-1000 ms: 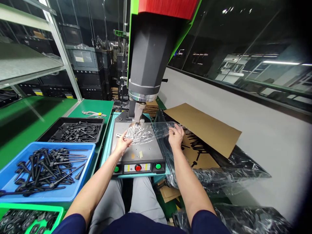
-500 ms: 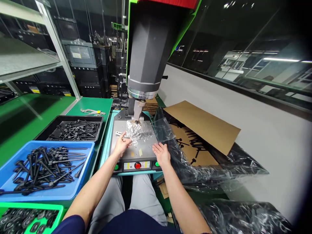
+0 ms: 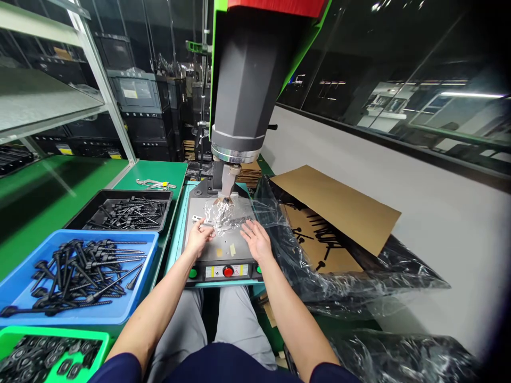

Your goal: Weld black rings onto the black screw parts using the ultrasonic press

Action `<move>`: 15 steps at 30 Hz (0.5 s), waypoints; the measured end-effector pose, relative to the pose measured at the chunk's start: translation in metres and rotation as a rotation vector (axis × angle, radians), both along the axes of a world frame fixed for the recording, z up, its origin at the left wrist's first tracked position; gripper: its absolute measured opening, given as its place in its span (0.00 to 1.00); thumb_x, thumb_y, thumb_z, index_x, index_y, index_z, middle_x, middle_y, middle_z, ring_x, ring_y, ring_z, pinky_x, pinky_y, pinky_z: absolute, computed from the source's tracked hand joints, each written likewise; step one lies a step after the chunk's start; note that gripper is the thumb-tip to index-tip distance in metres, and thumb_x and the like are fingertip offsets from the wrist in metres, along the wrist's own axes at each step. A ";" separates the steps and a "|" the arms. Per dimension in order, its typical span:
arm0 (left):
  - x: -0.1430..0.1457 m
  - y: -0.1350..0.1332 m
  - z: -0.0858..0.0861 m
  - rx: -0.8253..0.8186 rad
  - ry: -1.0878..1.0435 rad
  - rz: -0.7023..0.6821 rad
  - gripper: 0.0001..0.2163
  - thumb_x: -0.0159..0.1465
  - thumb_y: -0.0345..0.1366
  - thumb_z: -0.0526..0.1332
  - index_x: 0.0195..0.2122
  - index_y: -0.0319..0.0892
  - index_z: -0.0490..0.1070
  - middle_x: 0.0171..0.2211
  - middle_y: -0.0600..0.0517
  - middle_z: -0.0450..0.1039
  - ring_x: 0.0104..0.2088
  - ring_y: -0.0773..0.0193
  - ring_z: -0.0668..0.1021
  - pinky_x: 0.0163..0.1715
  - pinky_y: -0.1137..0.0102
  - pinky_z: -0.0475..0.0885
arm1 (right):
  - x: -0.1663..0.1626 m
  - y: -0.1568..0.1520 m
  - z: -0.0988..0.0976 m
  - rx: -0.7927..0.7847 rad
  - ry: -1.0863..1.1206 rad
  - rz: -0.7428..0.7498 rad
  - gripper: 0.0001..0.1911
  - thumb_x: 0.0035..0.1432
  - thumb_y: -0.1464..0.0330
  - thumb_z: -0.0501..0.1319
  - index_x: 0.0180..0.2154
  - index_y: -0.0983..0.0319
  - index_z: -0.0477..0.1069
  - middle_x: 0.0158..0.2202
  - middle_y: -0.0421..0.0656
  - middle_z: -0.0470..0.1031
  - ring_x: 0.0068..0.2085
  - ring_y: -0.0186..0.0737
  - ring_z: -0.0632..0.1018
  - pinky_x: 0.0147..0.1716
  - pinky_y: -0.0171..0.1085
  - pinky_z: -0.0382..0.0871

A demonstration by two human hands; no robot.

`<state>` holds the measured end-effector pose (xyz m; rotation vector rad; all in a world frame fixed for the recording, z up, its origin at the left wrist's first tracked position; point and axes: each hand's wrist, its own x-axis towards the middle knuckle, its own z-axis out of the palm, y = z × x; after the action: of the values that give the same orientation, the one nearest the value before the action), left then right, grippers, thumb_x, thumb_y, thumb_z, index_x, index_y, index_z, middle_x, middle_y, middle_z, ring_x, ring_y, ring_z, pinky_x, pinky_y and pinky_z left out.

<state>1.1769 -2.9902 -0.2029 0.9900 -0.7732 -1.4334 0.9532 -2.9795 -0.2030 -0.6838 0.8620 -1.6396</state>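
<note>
My left hand [image 3: 199, 238] is over the left side of the grey metal machine plate [image 3: 211, 250], its fingers curled in beside a crumpled clear plastic film [image 3: 219, 215]. Whatever those fingers may hold is too small to make out. My right hand [image 3: 257, 240] is open, palm turned up and fingers stretched toward the film's right side. A dark, slender part [image 3: 241, 219] shows faintly under the film. The press's metal horn [image 3: 229, 181] comes down at the back of the film, onto a small dark piece [image 3: 226, 200].
A red button [image 3: 228, 271] sits between green ones on the machine's front. At left are a blue tray [image 3: 154, 250] of black threaded parts, a black tray [image 3: 170, 205] and a green bin [image 3: 104, 340]. Cardboard [image 3: 339, 207] and a plastic-lined box lie at right.
My right hand has moved inward and slightly up, closer to the film. My left hand stays in nearly the same place. The whole view has shifted slightly.
</note>
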 end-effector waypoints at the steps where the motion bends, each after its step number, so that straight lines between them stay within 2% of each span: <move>1: 0.000 0.000 -0.001 0.001 -0.002 0.004 0.35 0.54 0.31 0.70 0.62 0.35 0.59 0.26 0.55 0.74 0.24 0.68 0.77 0.25 0.74 0.70 | 0.000 0.000 -0.002 0.009 -0.001 0.014 0.21 0.49 0.58 0.72 0.44 0.56 0.71 0.49 0.45 0.79 0.50 0.49 0.80 0.53 0.56 0.71; 9: -0.002 0.000 -0.003 0.033 0.026 0.047 0.35 0.51 0.37 0.74 0.58 0.36 0.62 0.27 0.53 0.75 0.25 0.69 0.77 0.26 0.75 0.71 | 0.001 -0.004 -0.007 0.065 0.071 0.026 0.19 0.51 0.58 0.71 0.42 0.58 0.72 0.46 0.46 0.80 0.46 0.47 0.82 0.47 0.50 0.75; 15: -0.004 0.001 -0.007 0.064 -0.011 0.009 0.35 0.51 0.41 0.74 0.57 0.37 0.62 0.32 0.49 0.77 0.27 0.67 0.79 0.28 0.73 0.73 | 0.002 -0.001 -0.012 0.168 0.105 0.052 0.18 0.53 0.57 0.70 0.41 0.59 0.72 0.44 0.46 0.81 0.43 0.45 0.82 0.42 0.44 0.77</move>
<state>1.1725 -2.9888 -0.2096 1.0501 -0.7339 -1.4538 0.9550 -2.9804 -0.2149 -0.6729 1.0368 -1.4763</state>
